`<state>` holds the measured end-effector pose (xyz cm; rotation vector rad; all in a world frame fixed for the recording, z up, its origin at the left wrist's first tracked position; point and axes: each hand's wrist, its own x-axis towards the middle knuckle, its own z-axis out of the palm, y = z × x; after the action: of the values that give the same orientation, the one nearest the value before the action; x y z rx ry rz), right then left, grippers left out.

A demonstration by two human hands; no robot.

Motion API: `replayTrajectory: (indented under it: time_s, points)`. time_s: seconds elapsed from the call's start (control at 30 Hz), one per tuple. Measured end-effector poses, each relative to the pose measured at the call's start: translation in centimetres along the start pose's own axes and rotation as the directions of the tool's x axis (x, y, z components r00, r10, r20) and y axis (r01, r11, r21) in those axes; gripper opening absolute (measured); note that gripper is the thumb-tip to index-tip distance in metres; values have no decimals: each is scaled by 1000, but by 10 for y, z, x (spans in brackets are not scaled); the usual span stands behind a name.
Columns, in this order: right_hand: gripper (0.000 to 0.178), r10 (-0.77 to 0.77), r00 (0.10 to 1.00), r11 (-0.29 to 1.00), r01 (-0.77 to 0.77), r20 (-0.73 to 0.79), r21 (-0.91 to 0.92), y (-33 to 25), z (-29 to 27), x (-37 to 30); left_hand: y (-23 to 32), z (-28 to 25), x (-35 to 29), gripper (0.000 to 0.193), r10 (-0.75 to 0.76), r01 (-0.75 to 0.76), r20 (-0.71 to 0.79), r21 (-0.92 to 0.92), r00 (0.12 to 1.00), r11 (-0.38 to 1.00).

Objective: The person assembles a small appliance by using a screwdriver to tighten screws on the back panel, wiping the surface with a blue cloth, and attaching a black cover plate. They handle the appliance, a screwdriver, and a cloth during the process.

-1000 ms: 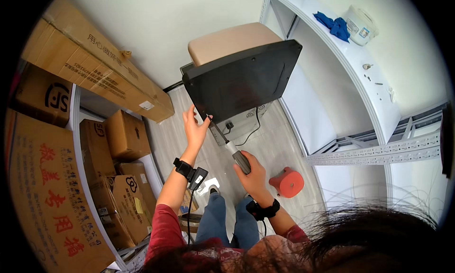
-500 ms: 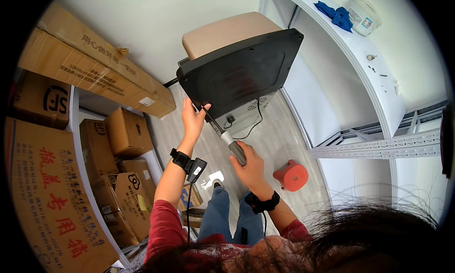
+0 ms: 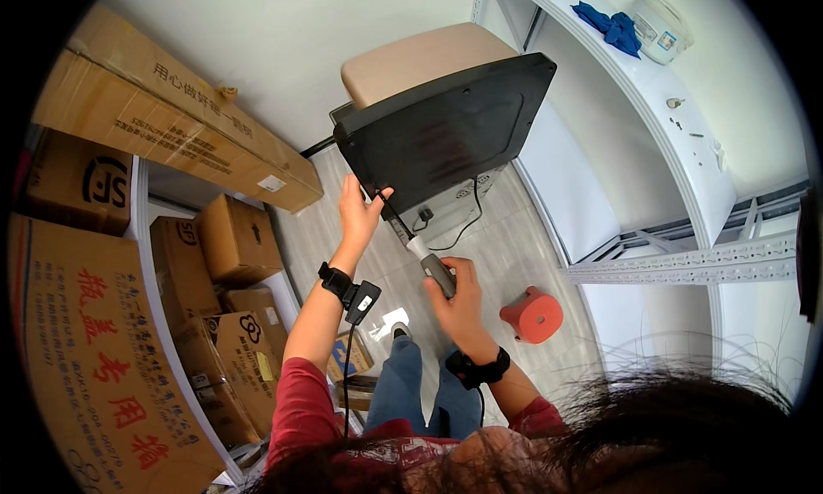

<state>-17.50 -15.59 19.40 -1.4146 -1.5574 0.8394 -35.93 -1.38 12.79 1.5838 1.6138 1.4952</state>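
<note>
A large black panel (image 3: 446,138) tilts in front of me, with a beige rounded cover (image 3: 429,61) behind and above it. My left hand (image 3: 358,215) holds the panel's lower left corner, with the thumb beside the tip of a dark shaft. That shaft belongs to a screwdriver (image 3: 441,275) with a grey handle and white collar. My right hand (image 3: 463,304) is wrapped round the handle from below. The screwdriver slants up and left to the panel's edge; the thumb and edge hide what its tip meets.
Below the panel, a pale box-shaped unit (image 3: 446,224) has a black cable (image 3: 477,211). A red stool (image 3: 531,316) stands to the right. Cardboard boxes (image 3: 111,340) fill the left side. White shelving (image 3: 651,134) on the right bears a blue cloth (image 3: 610,29) and a white appliance (image 3: 658,27).
Both hands, the screwdriver and the panel appear slightly farther right, as does the whole scene. The grips look the same.
</note>
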Motion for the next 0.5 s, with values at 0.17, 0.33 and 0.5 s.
replayTrajectory:
  time_s: [0.17, 0.33, 0.5]
  points:
    - [35, -47, 999, 996, 45, -16, -78, -9, 4, 1, 6, -4, 4, 43, -6, -1, 61, 105, 998, 994]
    - [39, -110, 994, 984, 108, -5, -141, -6, 5, -3, -2, -4, 8, 45, 41, -45, 69, 50, 997, 998]
    - [44, 16, 1000, 992, -15, 5, -127, 3, 0, -5, -13, 1, 6, 46, 39, -40, 43, 19, 998, 999]
